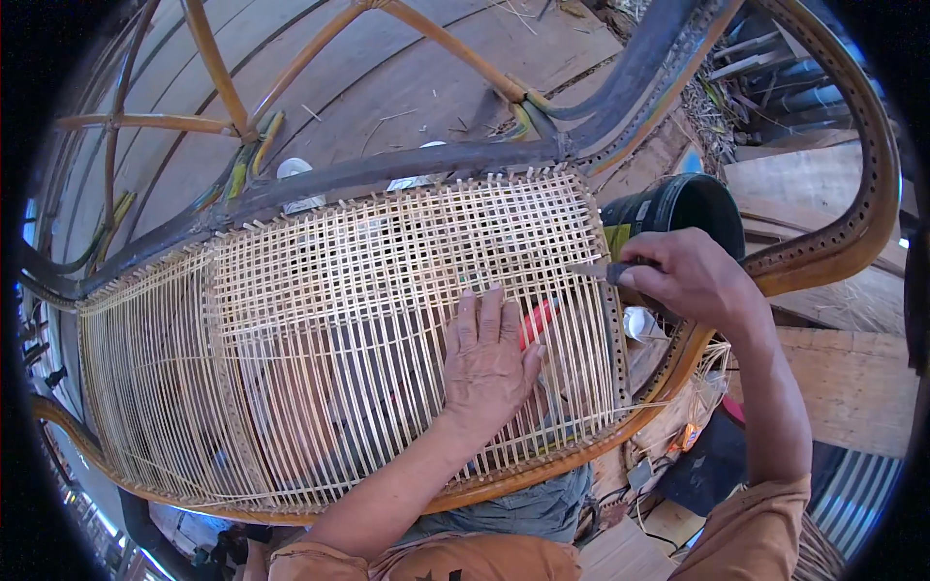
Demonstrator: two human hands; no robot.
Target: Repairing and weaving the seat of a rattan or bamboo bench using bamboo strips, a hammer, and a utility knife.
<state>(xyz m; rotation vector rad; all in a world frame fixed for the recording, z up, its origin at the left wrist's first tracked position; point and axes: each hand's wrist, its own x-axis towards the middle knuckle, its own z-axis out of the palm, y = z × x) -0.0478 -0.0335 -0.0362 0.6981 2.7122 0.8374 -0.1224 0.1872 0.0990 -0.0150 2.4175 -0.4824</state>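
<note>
A woven cane panel [387, 257] stretches across a bent rattan frame [542, 455] in front of me. Its far part is a square lattice; the near part has only lengthwise strands. My left hand [481, 366] lies flat on it, fingers stretched out, fingertips at the edge of the lattice. In my closed right hand [690, 276] is a short tool with a tapered metal blade [586, 269] and dark handle; its tip touches the lattice near the right border. A red, slim object [539, 321] shows beside my left hand; its kind is unclear.
A dark bucket [693, 208] stands beyond the right border. The frame's drilled, looping arm [877, 165] curves round at the right. Bamboo braces [218, 68] cross at the far left. Wooden boards [843, 382] and a small orange packet [690, 436] lie at the right.
</note>
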